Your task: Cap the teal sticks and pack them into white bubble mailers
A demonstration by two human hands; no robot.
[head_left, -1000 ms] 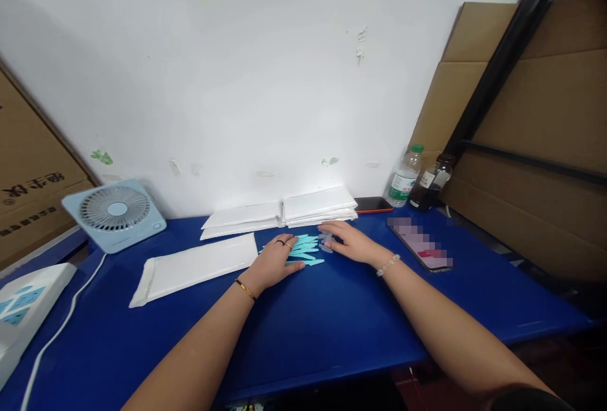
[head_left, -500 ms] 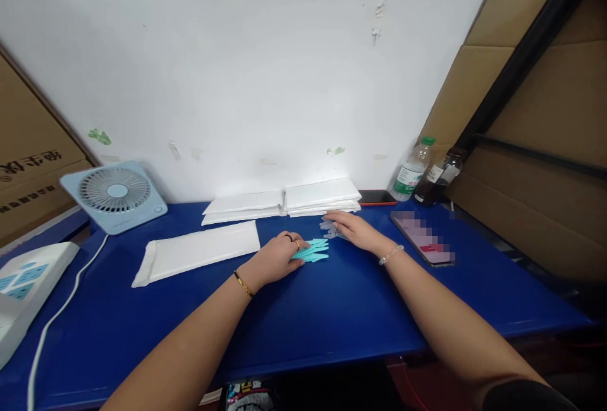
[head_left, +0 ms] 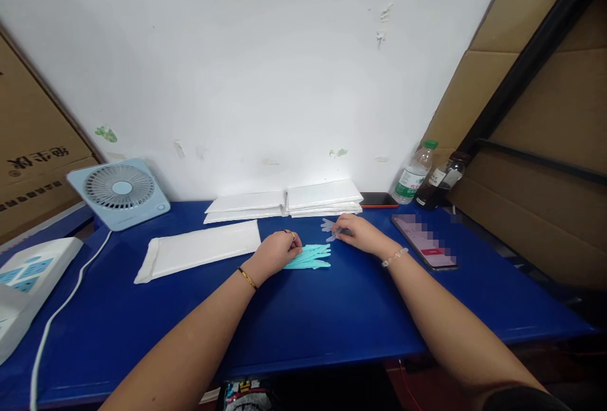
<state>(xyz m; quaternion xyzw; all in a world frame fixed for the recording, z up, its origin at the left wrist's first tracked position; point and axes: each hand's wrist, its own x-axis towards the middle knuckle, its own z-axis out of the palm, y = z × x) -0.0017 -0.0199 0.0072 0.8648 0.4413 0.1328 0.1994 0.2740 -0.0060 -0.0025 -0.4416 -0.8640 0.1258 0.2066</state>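
Note:
My left hand is closed, thumb and fingertips together at the near left end of a bunch of thin teal plastic pieces. Their narrow tips fan out to the right across the blue table; the kind is too small to make out. To the right, my right hand has its fingers curled down on similar translucent pieces, whose tips stick out on the left. My palm hides their other ends. A long white padded packet lies flat to the left of my left hand.
White packets are stacked along the wall. A red-edged phone and two bottles stand or lie at the back right, with another phone nearer. On the left are a blue fan, a power strip and a white cable.
My left hand has drawn slightly left, its fingertips pinched closer and more of the teal pieces showing. My right hand's fingers have curled from lying flat over the translucent pieces.

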